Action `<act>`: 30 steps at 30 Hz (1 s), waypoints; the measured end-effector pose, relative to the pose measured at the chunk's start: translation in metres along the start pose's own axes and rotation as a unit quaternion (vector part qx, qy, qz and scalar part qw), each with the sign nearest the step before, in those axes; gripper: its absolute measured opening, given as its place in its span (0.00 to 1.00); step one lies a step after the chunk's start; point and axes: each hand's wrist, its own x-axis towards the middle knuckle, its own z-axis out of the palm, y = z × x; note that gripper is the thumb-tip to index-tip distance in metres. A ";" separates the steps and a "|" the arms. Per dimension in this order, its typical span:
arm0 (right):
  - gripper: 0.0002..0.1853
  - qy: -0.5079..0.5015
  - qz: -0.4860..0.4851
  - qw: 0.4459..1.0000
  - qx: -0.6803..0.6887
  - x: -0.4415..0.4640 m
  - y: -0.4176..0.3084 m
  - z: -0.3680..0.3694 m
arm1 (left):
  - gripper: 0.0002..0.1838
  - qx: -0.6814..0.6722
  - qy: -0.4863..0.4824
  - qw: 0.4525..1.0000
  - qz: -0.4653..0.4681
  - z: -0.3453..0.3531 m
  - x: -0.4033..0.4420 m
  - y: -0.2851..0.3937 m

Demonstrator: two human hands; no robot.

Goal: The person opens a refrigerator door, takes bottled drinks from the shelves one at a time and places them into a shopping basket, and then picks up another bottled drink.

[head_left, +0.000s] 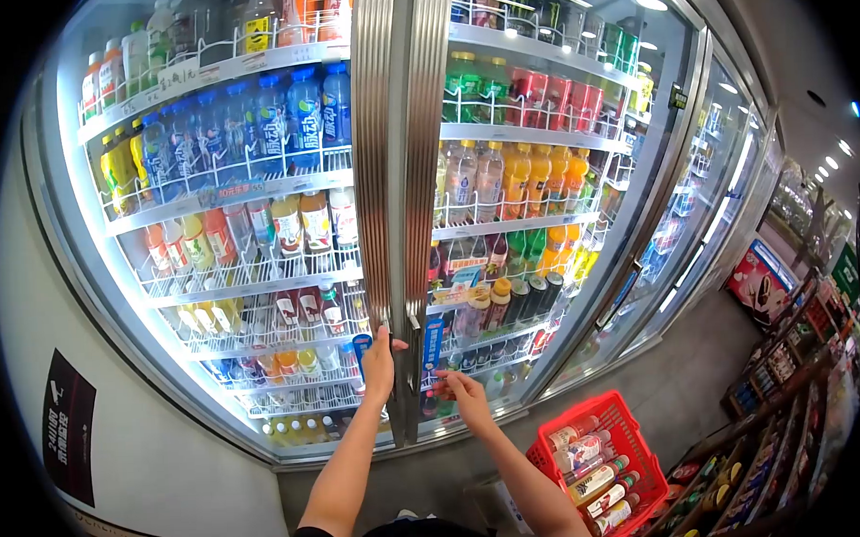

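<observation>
My left hand (379,365) is at the metal edge of the left cooler door (376,176), its fingers closed around the door's handle area. My right hand (461,392) is beside the lower edge of the right cooler door (425,174), its fingers partly bent near a blue label (433,342); whether it touches the door is unclear. Behind the glass, shelves hold blue-capped bottles (303,107), orange bottles (517,175) and red cans (530,90). A red basket (644,441) with several bottles (598,480) sits at the lower right, by my right forearm.
More cooler doors (720,164) continue to the right. Shelves of packaged goods (767,437) stand at the lower right, past the basket. A pale wall panel (142,439) with a black sign (69,428) is at the left.
</observation>
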 end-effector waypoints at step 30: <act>0.20 -0.029 0.039 0.999 0.008 -0.090 -0.013 -0.018 | 0.31 -0.220 -0.104 0.963 -0.113 -0.008 -0.074 0.016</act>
